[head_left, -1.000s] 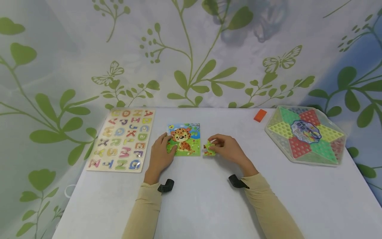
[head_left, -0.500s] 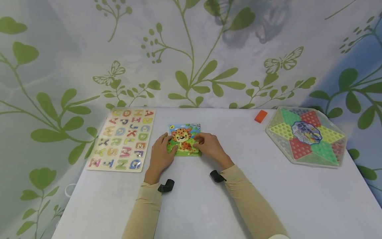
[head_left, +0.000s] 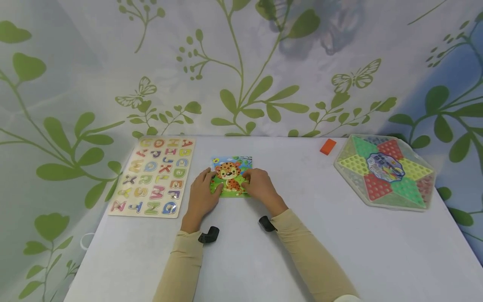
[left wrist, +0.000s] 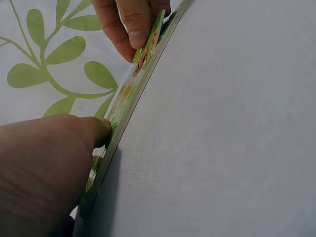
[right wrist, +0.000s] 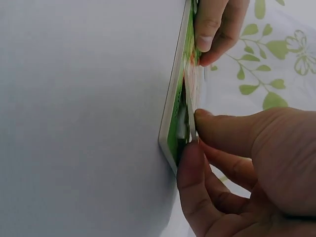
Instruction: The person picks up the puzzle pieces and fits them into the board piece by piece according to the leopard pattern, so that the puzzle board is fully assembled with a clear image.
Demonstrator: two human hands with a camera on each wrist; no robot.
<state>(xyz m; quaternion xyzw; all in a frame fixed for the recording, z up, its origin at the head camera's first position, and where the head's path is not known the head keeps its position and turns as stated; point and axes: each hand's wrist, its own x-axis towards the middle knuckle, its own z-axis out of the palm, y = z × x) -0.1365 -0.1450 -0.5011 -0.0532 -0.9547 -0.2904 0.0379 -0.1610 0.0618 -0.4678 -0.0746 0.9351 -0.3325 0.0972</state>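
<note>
A square jigsaw puzzle board (head_left: 226, 194) with a spotted cartoon leopard on green grass lies flat on the white table, between both hands. My left hand (head_left: 201, 193) rests along its left edge, with the thumb on its face. At the lower right of the board, my right hand (head_left: 261, 187) pinches a puzzle piece (right wrist: 191, 106) between thumb and fingers. In the right wrist view, the piece is tilted, with a gap between it and the board. The left wrist view also shows the piece (left wrist: 157, 30) raised at one end. The right fingers hide part of it in the head view.
A wooden alphabet puzzle (head_left: 152, 178) with colourful letters lies on the left. A small orange block (head_left: 328, 147) sits toward the back right, beside a hexagonal star-patterned game board (head_left: 385, 172). A leaf-printed curtain (head_left: 234, 67) stands behind the table.
The right hand has moved left, carrying the puzzle piece from beside the board onto its lower right part. The left hand has stayed at the board's left edge.
</note>
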